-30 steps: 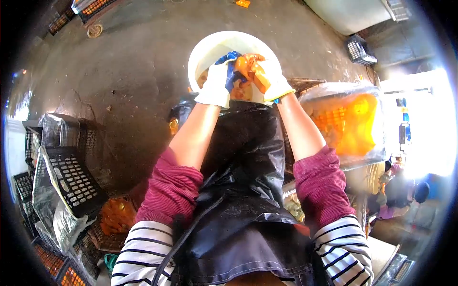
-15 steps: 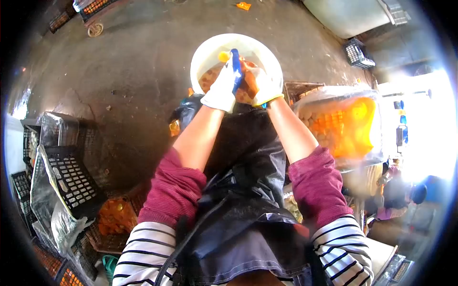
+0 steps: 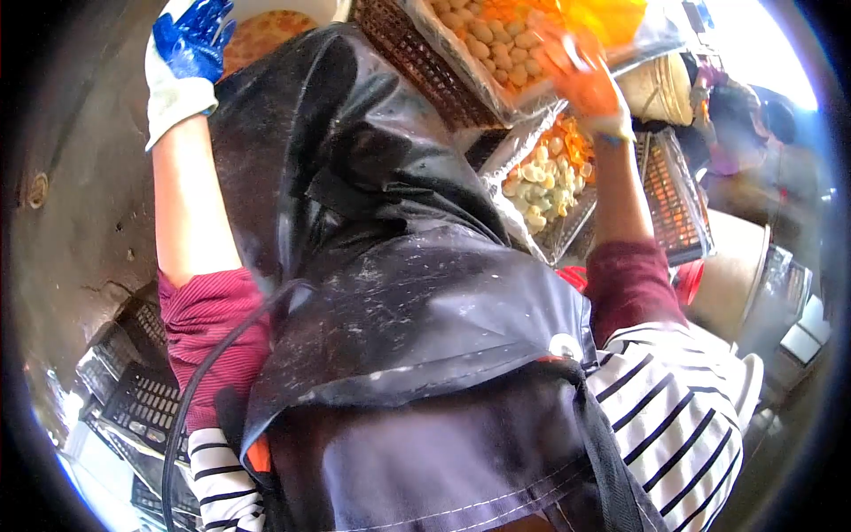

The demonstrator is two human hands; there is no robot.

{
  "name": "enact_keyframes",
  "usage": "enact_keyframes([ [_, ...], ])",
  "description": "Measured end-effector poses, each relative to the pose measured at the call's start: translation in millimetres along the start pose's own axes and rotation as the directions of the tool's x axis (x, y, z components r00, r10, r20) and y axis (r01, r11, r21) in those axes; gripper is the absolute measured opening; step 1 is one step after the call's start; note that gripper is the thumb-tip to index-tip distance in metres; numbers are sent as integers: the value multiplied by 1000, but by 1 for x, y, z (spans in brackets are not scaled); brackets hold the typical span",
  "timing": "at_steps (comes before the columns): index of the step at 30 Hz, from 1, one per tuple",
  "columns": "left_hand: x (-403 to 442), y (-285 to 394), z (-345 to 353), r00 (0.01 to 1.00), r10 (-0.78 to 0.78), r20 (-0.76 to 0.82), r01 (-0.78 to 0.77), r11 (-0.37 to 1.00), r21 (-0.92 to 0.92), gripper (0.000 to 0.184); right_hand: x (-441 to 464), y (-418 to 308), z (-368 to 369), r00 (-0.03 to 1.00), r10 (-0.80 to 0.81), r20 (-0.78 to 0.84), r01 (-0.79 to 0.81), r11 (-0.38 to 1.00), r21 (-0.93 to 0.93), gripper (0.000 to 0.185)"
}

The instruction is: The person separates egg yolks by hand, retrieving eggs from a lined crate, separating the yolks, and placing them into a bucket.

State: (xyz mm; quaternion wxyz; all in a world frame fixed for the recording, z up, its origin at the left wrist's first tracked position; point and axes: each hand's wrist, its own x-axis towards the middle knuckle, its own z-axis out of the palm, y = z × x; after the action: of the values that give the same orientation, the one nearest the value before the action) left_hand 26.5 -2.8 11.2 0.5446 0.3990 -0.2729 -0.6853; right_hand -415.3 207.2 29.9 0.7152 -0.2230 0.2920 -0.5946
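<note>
My left hand [image 3: 191, 53], in a white glove with blue-coated fingers, is over the left rim of the white bucket [image 3: 330, 11], its fingers apart and nothing in them. Brownish liquid with round pieces [image 3: 266, 34] lies in the bucket. My right hand [image 3: 581, 75], in an orange-coated glove, is blurred over the edge of a plastic-lined crate of round, tan pieces [image 3: 505, 49]; its fingers look spread. Below it, pale yellowish pieces [image 3: 545, 182] and orange bits fill another lined container.
A black apron [image 3: 399, 266] covers my lap. Black crates [image 3: 151, 399] stand at lower left. On the right are an orange-filled crate [image 3: 669, 199], a large pale tub [image 3: 727, 275] and another person [image 3: 740, 124] farther back.
My view has turned rightward. My hands, together inside the bucket before, are now apart: the left at its rim, the right over the lined crate. The yellow-orange thing glimpsed between them is no longer there.
</note>
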Motion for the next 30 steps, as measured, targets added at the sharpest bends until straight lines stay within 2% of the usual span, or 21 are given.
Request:
enact_keyframes([
  [1, -3, 1, 4, 1000, -16, -13, 17, 1000, 18, 63, -50, -10, -10, 978, -161, -133, 194, 938, 287, 40],
  [2, -2, 1, 9, 999, -25, -27, 26, 999, 37, 64, -85, -11, -35, 922, 31, -385, 131, 913, 387, 39],
  [3, 13, -6, -7, 998, 7, 65, -8, 1000, 20, 65, -119, -12, -60, 772, 219, -597, 138, 858, 494, 39],
  [4, 10, -5, -1, 998, -17, 59, 15, 999, 39, 65, -150, -6, -80, 526, 223, -821, -277, 957, 82, 38],
  [5, 8, -6, 3, 998, -30, 60, 27, 998, 61, 64, -180, 0, -102, 295, 27, -955, -715, 669, -202, 38],
  [6, 6, -6, 7, 998, -38, 57, 33, 996, 80, 64, -207, 7, -132, 187, -281, -941, -966, 122, -229, 39],
  [8, -1, 1, 9, 992, -106, 72, 99, 991, 86, 61, -248, 42, -221, 276, -587, -761, -873, 179, -454, 52],
  [9, -2, 2, 12, 988, -125, 89, 115, 988, 105, 61, -237, 47, -205, 306, -400, -864, -677, 547, -492, 46],
  [10, -1, 2, 12, 984, -147, 105, 133, 983, 124, 60, -223, 52, -188, 322, -194, -927, -432, 841, -326, 42],
  [12, 1, -1, 12, 977, -181, 110, 163, 975, 151, 59, -185, 69, -190, 392, -198, -898, -515, 762, -393, 44],
  [13, 3, -2, 10, 976, -192, 106, 174, 971, 161, 59, -166, 78, -198, 490, -192, -850, -493, 744, -452, 45],
  [15, 11, -5, -3, 971, -201, 130, 177, 968, 178, 58, -124, 101, -226, 532, -95, -841, -569, 696, -438, 46],
  [17, 13, -5, -5, 970, -204, 134, 179, 968, 176, 55, -81, 111, -147, 381, -16, -924, -743, 589, -317, 46],
  [18, 18, -6, -11, 963, -212, 167, 179, 965, 190, 54, -85, 116, -164, 741, -176, -648, -670, -255, -697, 38],
  [20, 31, -9, -28, 944, -230, 238, 181, 961, 209, 52, -83, 130, -180, 623, -260, -738, -782, -179, -597, 27],
  [21, 16, -5, -8, 965, -225, 132, 200, 964, 177, 50, -80, 130, -171, 566, -297, -769, -821, -124, -557, 23],
  [22, 15, -3, -9, 964, -236, 122, 214, 962, 167, 50, -76, 129, -160, 507, -333, -795, -853, -65, -517, 20],
  [24, 19, -6, -8, 957, -265, 116, 248, 958, 143, 50, -84, 145, -211, 491, -336, -804, -861, -48, -506, 17],
  [27, 32, -11, -18, 934, -296, 201, 261, 947, 187, 49, -95, 163, -186, 475, -356, -805, -874, -82, -479, 18],
  [29, 26, -11, -14, 934, -282, 220, 225, 941, 251, 50, -97, 171, -134, 498, -384, -777, -867, -202, -456, 23],
  [30, 25, -11, -13, 930, -285, 231, 224, 939, 260, 50, -91, 167, -99, 376, -365, -852, -918, -24, -395, 23],
])
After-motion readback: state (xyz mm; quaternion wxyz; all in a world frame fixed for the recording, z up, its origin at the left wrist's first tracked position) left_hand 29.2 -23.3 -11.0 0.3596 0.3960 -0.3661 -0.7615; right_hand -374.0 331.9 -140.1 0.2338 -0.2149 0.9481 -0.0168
